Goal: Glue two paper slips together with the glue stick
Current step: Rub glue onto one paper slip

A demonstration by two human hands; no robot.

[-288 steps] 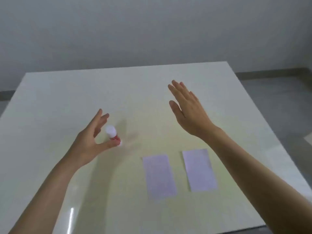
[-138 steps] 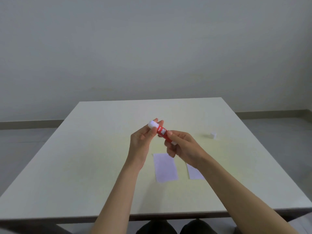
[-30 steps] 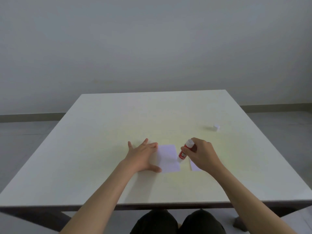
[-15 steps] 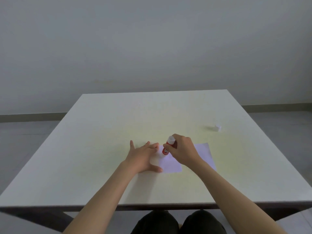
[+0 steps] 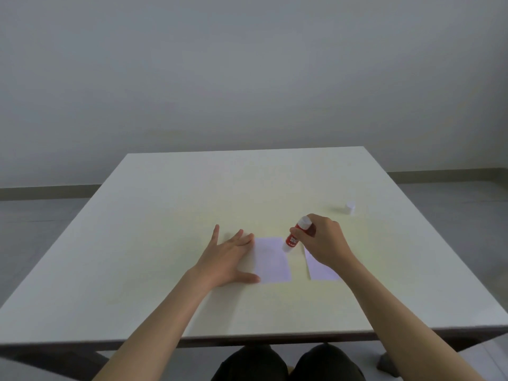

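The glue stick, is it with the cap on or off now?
Off. The glue stick in the right hand touches the left slip tip-down; the white cap stands apart.

Left hand (image 5: 228,259) flat on the table (image 5: 165,215), fingers spread, pinning the left slip (image 5: 270,261). Right hand (image 5: 324,243) grips the red glue stick (image 5: 295,237) — tip down on that slip's 1 o'clock corner. Second slip (image 5: 320,270) partly under the wrist — white cap (image 5: 350,208) at 2 o'clock.
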